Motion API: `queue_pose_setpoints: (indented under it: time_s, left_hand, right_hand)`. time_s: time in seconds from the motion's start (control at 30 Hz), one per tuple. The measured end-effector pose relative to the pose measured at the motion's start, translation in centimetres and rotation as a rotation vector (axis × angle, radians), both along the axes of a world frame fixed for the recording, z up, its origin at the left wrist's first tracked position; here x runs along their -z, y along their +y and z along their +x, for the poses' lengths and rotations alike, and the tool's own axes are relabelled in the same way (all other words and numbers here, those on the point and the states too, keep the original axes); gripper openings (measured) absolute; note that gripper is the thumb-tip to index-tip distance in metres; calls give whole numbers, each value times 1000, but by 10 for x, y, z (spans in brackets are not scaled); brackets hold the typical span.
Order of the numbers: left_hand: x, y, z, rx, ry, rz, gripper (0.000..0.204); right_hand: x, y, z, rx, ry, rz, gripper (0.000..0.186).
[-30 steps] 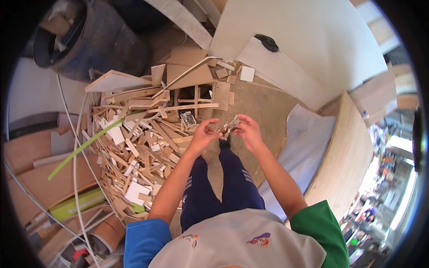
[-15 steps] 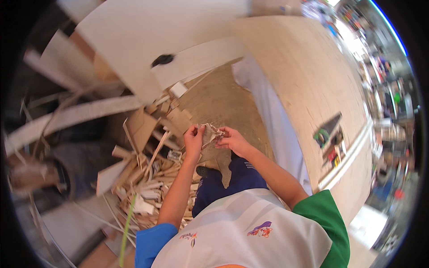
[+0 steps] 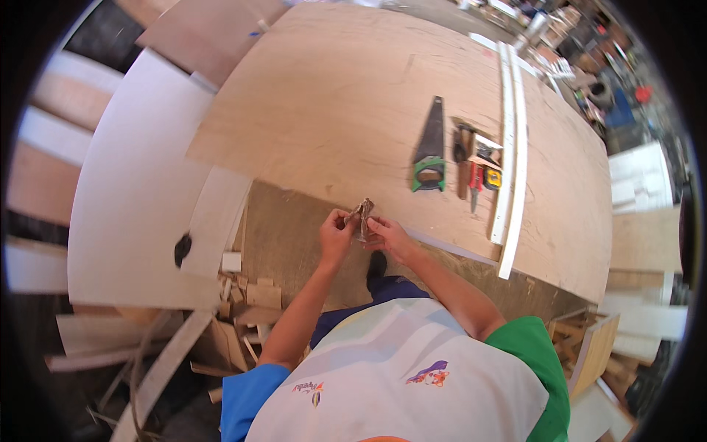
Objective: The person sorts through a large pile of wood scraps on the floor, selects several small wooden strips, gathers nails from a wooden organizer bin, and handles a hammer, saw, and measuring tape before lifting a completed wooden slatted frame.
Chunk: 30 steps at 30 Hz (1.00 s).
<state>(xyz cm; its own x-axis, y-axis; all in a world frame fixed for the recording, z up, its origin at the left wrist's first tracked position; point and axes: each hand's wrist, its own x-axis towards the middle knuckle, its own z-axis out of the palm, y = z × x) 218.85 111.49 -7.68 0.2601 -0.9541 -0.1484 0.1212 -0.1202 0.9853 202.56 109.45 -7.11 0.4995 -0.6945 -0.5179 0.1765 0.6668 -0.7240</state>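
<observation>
Wood scrap [image 3: 363, 214], small and brownish, sits pinched between left hand [image 3: 337, 234] and right hand [image 3: 389, 237], fingers closed on its lower end. Since a second ago the view swings from the offcut pile to the plywood sheet [image 3: 331, 103], where a handsaw [image 3: 430, 147] lies. Held before the sheet's near edge, the scrap's long axis runs roughly upright, tip pointing away from the person.

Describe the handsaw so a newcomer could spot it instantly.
Find the large plywood sheet lying ahead of the person's hands. Near its right side a cluster of tools sits beside two long white strips. The handsaw is leftmost there: a dark tapering blade, the only tool with a green handle.
</observation>
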Motion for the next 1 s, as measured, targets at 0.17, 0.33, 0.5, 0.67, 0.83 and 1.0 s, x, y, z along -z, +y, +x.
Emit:
queue_pose_setpoints:
  time_s: [0.17, 0.33, 0.5, 0.67, 0.83, 1.0]
  left_hand:
    - [19, -77, -69, 183, -179, -5, 16]
    - [12, -122, -125, 424, -314, -59, 24]
    - [39, -176, -146, 513, -401, -79, 30]
    - [66, -230, -151, 661, -61, 112, 18]
    - [85, -294, -150, 659, 442, 514, 15]
    - [91, -330, -149, 1040, -8, 547, 20]
  right_hand:
    - [-11, -38, -68, 274, 83, -71, 62]
    - [7, -62, -103, 441, 222, -106, 70]
    - [42, -93, -122, 723, 151, -96, 53]
    - [56, -124, -126, 880, 417, -257, 48]
    - [60, -157, -125, 1137, 230, -104, 35]
    - [106, -167, -130, 907, 494, 27, 27]
